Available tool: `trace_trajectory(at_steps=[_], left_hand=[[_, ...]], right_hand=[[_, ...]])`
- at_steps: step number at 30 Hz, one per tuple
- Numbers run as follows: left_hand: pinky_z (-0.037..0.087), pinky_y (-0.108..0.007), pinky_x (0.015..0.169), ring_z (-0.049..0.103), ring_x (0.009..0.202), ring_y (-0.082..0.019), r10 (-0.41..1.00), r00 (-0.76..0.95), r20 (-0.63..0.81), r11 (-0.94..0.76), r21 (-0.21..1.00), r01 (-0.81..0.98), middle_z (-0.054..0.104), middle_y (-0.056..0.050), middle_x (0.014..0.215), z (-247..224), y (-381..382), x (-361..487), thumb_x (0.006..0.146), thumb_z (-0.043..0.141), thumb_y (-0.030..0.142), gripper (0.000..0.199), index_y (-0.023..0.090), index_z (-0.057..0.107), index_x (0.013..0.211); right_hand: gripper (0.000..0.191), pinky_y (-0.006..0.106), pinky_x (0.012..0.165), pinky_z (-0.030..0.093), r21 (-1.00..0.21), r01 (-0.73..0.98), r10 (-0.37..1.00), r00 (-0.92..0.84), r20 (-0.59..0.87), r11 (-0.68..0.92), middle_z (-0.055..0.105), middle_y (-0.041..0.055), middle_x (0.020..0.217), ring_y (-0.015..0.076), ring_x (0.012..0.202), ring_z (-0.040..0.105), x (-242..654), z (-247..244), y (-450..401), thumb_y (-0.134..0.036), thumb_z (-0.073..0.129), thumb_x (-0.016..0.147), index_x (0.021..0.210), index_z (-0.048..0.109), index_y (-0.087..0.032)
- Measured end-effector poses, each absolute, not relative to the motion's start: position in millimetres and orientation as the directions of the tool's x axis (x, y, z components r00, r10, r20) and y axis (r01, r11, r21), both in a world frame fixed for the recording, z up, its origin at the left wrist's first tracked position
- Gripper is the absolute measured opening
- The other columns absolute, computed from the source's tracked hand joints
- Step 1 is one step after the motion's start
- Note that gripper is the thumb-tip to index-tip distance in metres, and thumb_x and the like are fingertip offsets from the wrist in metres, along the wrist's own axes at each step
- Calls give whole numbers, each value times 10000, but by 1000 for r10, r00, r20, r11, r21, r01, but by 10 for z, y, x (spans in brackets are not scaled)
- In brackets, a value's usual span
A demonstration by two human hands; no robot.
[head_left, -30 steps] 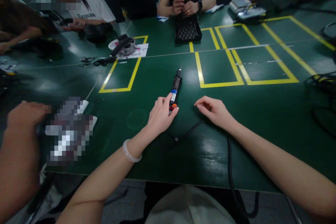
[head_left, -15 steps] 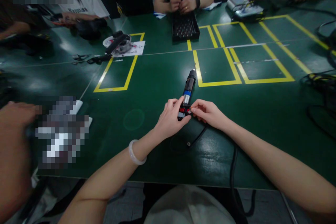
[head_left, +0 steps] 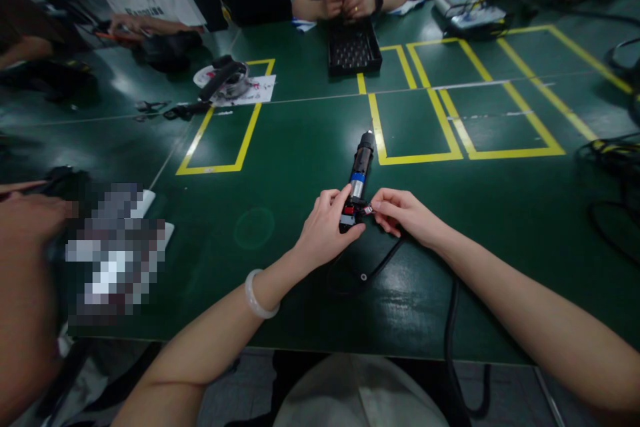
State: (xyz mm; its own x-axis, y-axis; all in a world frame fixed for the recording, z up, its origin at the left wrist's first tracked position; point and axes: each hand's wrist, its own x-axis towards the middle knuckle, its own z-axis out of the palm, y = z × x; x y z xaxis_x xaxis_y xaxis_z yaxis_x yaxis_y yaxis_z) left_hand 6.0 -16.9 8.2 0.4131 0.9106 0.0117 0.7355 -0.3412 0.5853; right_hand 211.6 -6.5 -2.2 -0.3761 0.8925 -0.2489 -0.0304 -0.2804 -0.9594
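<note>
An opened electric screwdriver (head_left: pixel 361 163) lies on the green table, its tip pointing away from me. Its casing is partly off, baring a blue band, a silver motor section and red and grey parts near the rear. My left hand (head_left: pixel 323 230) is wrapped around the rear end, thumb and forefinger on either side. Just to the right, my right hand (head_left: pixel 397 213) pinches a small red-and-white piece (head_left: pixel 369 210) that sticks out of the tool's side. Whether it is a connector or a wire end, I cannot tell. A black cable (head_left: pixel 383 263) lies below my right hand.
Yellow tape frames (head_left: pixel 420 160) mark the green table (head_left: pixel 290 140). Across it, a person holds a red-handled tool above a black tray (head_left: pixel 354 53). A headset-like item (head_left: pixel 227 80) lies on paper. Black cables (head_left: pixel 617 173) coil at right; a co-worker's arm (head_left: pixel 30 280) reaches in at left.
My right hand has moved slightly right, away from the screwdriver, drawing the small red-and-white piece outward so more of it shows. My left hand keeps its grip.
</note>
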Motion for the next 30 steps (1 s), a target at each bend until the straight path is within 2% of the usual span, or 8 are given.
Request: trace_trajectory(at_steps=[4,9,11,16,22,30], left_hand=[[412,-446,1073,466,1243,-297,911,412,5,-338,581,741,448,-143,1312,91,-170,55,854,612,461,767,173,352,1516],[418,-460,1065,474,1233,-298,910,415,8,-343,580,739,455,-138,1311,89,-165,51,855,613,462,755,189,359,1511],[421,-461,1060,477,1227,-298,909,417,18,-348,584,733,457,-134,1305,86,-164,50,855,615,465,750,204,362,1511],[429,-458,1051,479,1223,-297,911,411,26,-346,590,729,458,-127,1305,80,-165,50,848,623,470,758,225,358,1515],[432,-452,1047,481,1214,-294,913,407,20,-344,575,743,458,-128,1303,87,-175,53,851,621,467,753,209,361,1510],[441,-451,1029,482,1208,-296,915,402,21,-345,556,756,457,-134,1306,86,-183,60,854,611,464,753,196,357,1511]], right_hand=[[306,164,347,405,-962,-64,897,-381,-223,-267,636,-20,643,78,443,536,2120,-30,-57,-436,712,814,875,566,-174],[321,179,415,493,-968,-94,864,-476,-162,-234,682,15,769,97,552,611,2160,-27,-53,-397,748,805,964,585,-171],[321,181,420,505,-971,-93,849,-508,-145,-222,661,10,789,100,580,617,2170,-30,-52,-398,758,799,957,595,-171],[280,166,389,485,-985,-15,831,-539,-136,-171,573,-46,638,72,478,549,2165,-78,-56,-407,700,857,895,547,-176],[306,165,368,492,-992,-14,856,-507,-101,-125,562,-24,836,82,567,602,2148,-110,-77,-336,712,846,1020,501,-199],[282,170,379,483,-991,57,863,-487,-136,-124,575,-45,658,81,495,561,2145,-128,-73,-349,720,838,943,525,-176]])
